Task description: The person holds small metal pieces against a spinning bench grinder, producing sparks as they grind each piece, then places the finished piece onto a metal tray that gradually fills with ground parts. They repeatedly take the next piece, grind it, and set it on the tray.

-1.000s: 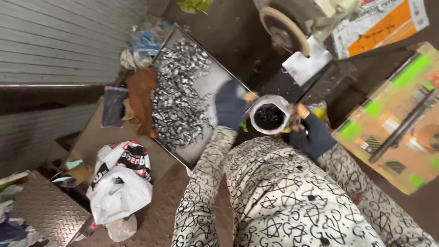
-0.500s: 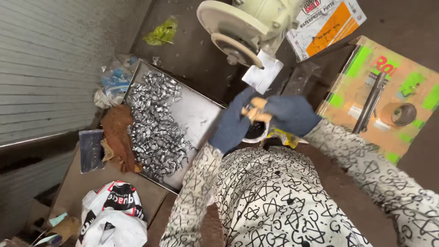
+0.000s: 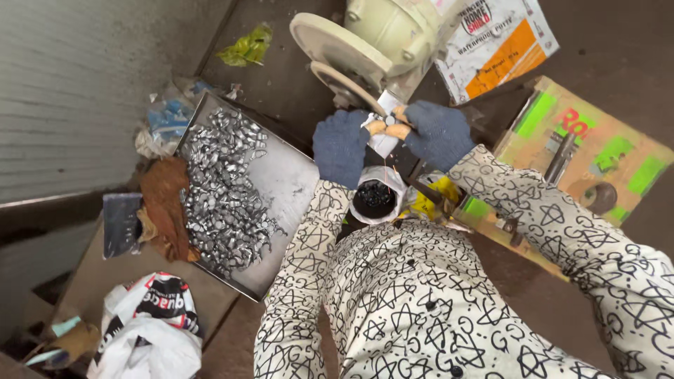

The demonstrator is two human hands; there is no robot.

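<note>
Small metal piece (image 3: 390,121): pinched between bare fingertips of gloved left hand (image 3: 342,146) and right hand (image 3: 437,132), at the grinding wheel (image 3: 345,78); judged light, stiff, slippery; best gripped by its edges; tray (image 3: 288,184) left

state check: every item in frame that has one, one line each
left hand: gloved, fingertips bare, pinching a small metal piece at the grinding wheel
right hand: gloved, pinching the same piece
white cup: upright, open, holds dark bits
metal tray: flat, left half heaped with shiny metal pieces
brown rag: crumpled beside tray
cardboard box: lying flat
</note>
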